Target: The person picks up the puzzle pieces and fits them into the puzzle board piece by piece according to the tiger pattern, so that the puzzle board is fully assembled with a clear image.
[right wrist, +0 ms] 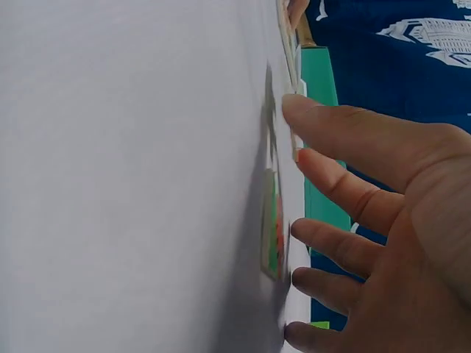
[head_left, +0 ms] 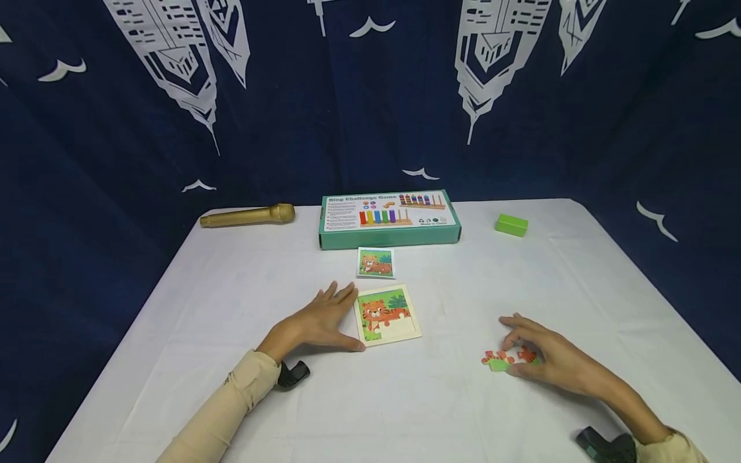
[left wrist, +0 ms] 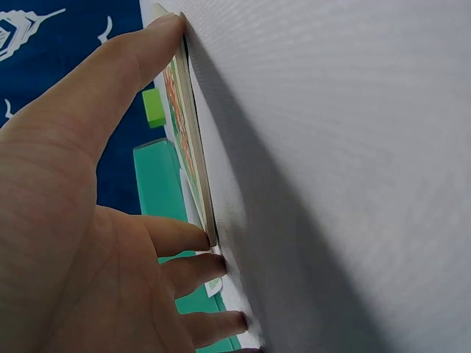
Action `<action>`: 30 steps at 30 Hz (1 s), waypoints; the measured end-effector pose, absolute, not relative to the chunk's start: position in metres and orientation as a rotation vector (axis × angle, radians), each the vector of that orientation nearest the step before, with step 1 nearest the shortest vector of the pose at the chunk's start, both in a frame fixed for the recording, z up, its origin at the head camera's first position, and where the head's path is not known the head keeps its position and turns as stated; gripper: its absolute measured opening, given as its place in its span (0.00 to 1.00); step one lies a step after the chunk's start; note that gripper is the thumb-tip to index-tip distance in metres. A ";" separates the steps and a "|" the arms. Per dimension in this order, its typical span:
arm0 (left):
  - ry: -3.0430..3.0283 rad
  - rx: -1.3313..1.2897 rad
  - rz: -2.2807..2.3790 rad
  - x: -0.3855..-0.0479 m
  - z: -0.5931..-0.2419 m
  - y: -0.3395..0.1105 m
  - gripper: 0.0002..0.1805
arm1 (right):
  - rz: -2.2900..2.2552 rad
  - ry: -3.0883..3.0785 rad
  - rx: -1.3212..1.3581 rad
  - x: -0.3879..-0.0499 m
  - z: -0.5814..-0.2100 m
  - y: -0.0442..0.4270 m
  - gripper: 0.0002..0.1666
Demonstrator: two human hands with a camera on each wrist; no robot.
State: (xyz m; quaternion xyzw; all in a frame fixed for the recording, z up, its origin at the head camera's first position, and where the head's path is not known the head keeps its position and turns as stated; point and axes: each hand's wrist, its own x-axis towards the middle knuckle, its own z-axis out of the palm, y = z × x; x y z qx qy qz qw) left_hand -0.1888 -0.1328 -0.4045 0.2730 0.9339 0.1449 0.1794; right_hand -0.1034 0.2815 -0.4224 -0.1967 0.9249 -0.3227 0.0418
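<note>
My left hand [head_left: 324, 321] touches the left side of a square puzzle board [head_left: 416, 328] with a tiger picture. Its thumb reaches the near corner and its other fingers spread toward the far one. The board's lower right part is bare. My right hand [head_left: 550, 360] is low at the table's right, its thumb and index finger at the edges of a red and green puzzle piece [head_left: 496, 361], seemingly pinching it. Beside that one, partly under the hand, lies another puzzle piece [head_left: 527, 354]; the right wrist view shows this puzzle piece [right wrist: 273, 235] nearly edge-on.
Behind the board lies a small tiger picture card [head_left: 376, 263]. Farther back stands a green Ring Challenge Game box [head_left: 389, 239]. A gold microphone [head_left: 246, 217] is at the back left, a green block [head_left: 511, 225] at the back right. White cloth [head_left: 231, 289] covers the table.
</note>
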 end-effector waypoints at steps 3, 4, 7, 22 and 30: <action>2.642 0.772 0.410 -0.189 -0.405 -0.133 0.62 | -0.985 2.870 -0.689 -0.107 -0.419 0.278 0.16; 2.642 0.770 0.409 -0.189 -0.405 -0.133 0.62 | -0.993 2.880 -0.718 -0.110 -0.417 0.277 0.17; 2.642 0.769 0.411 -0.189 -0.405 -0.133 0.62 | -1.007 2.891 -0.764 -0.117 -0.412 0.269 0.17; 2.648 0.767 0.410 -0.190 -0.405 -0.133 0.62 | -1.104 2.721 -0.805 -0.158 -0.400 0.205 0.16; 2.642 0.767 0.407 -0.190 -0.405 -0.133 0.62 | -1.135 2.659 -0.929 -0.175 -0.404 0.177 0.20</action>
